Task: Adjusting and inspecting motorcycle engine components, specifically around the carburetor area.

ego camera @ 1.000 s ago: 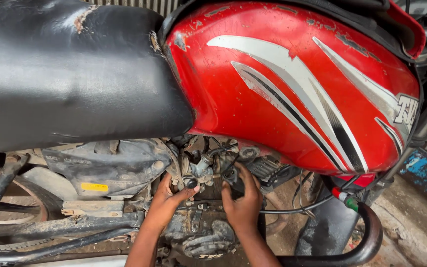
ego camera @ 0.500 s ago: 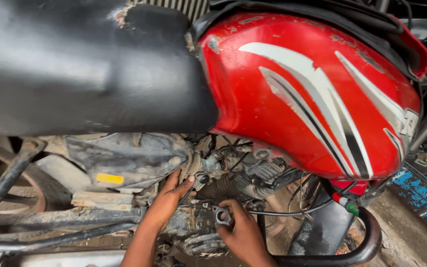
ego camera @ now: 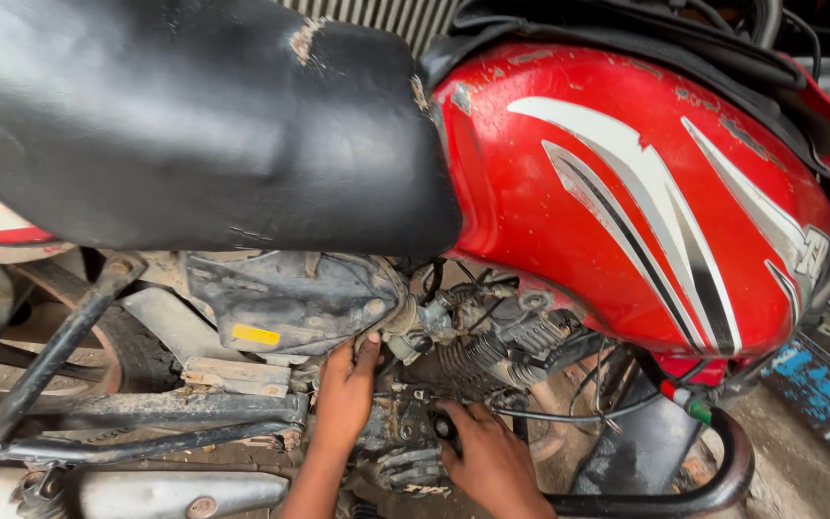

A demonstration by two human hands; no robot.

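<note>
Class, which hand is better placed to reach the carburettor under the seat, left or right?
Left. The left hand already has fingertips at the carburettor, while the right hand sits lower on the engine.

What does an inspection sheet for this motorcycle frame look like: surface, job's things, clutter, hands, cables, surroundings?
Surface: grimy ground under the bike, bare and dusty.
Job's things: engine below the red fuel tank; dirty side cover with a yellow sticker beside it.
Clutter: nothing seen loose.
Hands: left hand rests its fingertips at the joint between side cover and engine; right hand grips a small dark part low on the engine, what it is unclear.
Cables: thin black cable runs from the engine toward the front.
Surroundings: black seat with torn edge, black crash bar, blue painted board at right.
</note>
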